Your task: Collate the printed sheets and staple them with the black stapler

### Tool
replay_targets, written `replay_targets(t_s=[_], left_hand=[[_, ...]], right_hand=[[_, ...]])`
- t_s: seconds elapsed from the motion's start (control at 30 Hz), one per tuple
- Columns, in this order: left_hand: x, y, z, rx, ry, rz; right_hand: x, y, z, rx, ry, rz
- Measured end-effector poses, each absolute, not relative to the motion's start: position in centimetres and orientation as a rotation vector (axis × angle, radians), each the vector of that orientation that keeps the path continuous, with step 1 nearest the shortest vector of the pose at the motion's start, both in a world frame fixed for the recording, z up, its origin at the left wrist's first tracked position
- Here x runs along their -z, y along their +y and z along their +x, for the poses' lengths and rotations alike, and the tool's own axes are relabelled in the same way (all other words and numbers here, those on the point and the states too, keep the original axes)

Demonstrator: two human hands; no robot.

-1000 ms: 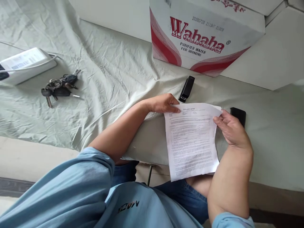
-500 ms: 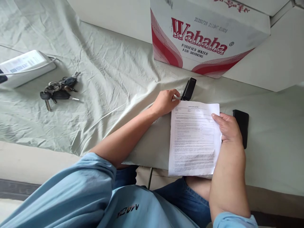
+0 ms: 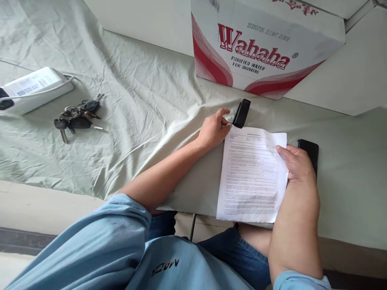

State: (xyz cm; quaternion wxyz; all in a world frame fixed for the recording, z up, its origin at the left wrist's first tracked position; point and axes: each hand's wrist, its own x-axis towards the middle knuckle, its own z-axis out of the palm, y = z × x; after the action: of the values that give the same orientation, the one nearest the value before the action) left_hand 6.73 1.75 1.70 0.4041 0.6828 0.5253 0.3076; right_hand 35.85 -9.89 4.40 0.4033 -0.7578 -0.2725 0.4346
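Note:
A printed sheet of paper lies slightly tilted over the near edge of the covered table, dense text facing up and its lower part creased. At its top left corner, my left hand pinches the paper with the thumb, the index finger stretched toward a black stapler. The stapler sits just beyond that corner. My right hand grips the right edge, thumb on top and the other fingers mostly hidden. Behind the right hand is a black phone, partly covered by it.
A white and red water carton stands at the back. To the left lie a bunch of keys and a white box-shaped device with a cable. A wrinkled pale green cloth covers the table.
The paper has shifted a little to the right and tilted slightly, both hands moving with it. My left index finger has straightened away from the corner. My right hand covers more of the phone.

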Motion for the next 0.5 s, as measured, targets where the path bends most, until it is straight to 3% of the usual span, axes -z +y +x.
replay_targets(t_s=[0.17,0.5], left_hand=[[-1.71,1.97,7.48,-0.741,1.417,1.749],[-2.16,1.88,7.32,-0.750,1.410,1.699]], right_hand=[[-4.73,-9.96,35.86,-1.196,-0.707,-1.952],[-4.70,-9.70,35.75,-1.011,-0.586,-1.935]])
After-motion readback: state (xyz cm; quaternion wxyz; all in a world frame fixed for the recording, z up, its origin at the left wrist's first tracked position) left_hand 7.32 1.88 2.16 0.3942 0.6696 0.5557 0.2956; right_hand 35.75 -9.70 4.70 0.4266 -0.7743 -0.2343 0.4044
